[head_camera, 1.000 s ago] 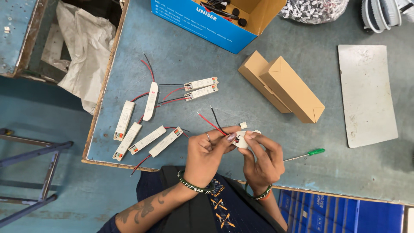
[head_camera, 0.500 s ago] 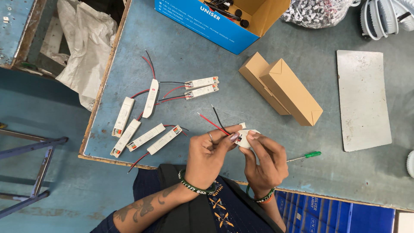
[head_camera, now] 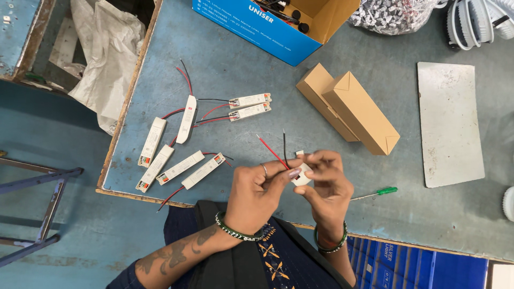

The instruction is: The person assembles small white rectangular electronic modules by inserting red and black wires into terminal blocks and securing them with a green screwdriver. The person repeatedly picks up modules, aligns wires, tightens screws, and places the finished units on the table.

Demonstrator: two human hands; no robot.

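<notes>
Both my hands meet above the near edge of the blue-grey table point(head_camera: 241, 59). My left hand point(head_camera: 258, 194) and my right hand point(head_camera: 327, 184) pinch a small white driver module point(head_camera: 302, 174) between their fingertips. A red wire point(head_camera: 271, 151) and a black wire point(head_camera: 284, 150) stick up out of it toward the table's middle. Most of the module is hidden by my fingers. Several finished white driver modules point(head_camera: 179, 167) with red and black leads lie in a loose group to the left.
Two tan cardboard boxes point(head_camera: 360, 111) lie right of centre. A green-handled screwdriver point(head_camera: 377, 192) rests beside my right hand. A grey metal plate point(head_camera: 448, 123) is at the right, an open blue carton point(head_camera: 267, 27) at the back, a white bag point(head_camera: 107, 59) left.
My hands stay at the same spot and keep turning the small module; the fingers have shifted slightly around it. The view has drifted a little.
</notes>
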